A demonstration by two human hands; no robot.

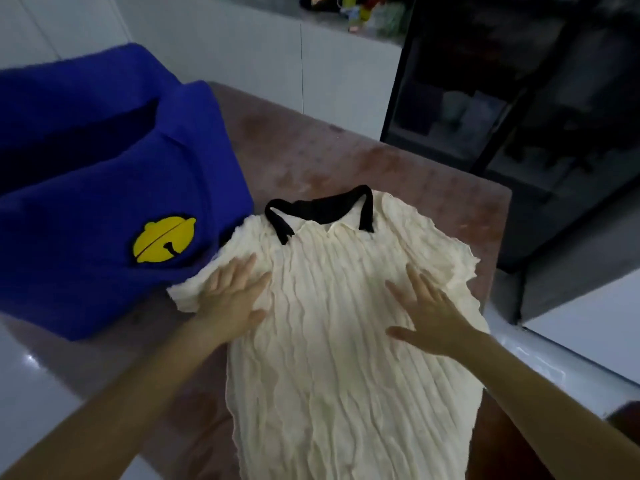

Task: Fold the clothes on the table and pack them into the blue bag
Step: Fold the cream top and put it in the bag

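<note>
1. Shirt (pixel 329 341): cream, crinkled cloth, short sleeves, black collar (pixel 322 209). It lies spread flat and unfolded on the counter (pixel 346 150). The collar is at the far end. The hem runs toward the person and off the bottom edge of the view.
2. Left grip (pixel 232 299): palm down, fingers straight and slightly spread. It presses flat on the shirt's chest, just inside the sleeve on the person's left. It has hold of nothing.
3. Right grip (pixel 433 313): palm down, fingers straight, thumb splayed inward. It presses flat on the chest on the opposite side, near the other sleeve. It has hold of nothing.
4. The two grips are well apart, with the shirt's middle bare between them.
5. Bag (pixel 104 202): blue, fuzzy cloth, on the counter to the left of the shirt. Its near side touches the shirt's shoulder and sleeve. A yellow bell patch (pixel 164 244) faces up. The mouth shows as a dark slit, and what is inside cannot be told.
6. Counter: mottled pinkish-brown top.
7. Behind the counter are white cabinets (pixel 311 64). To the far right is a dark glass-fronted unit (pixel 519 98).
</note>
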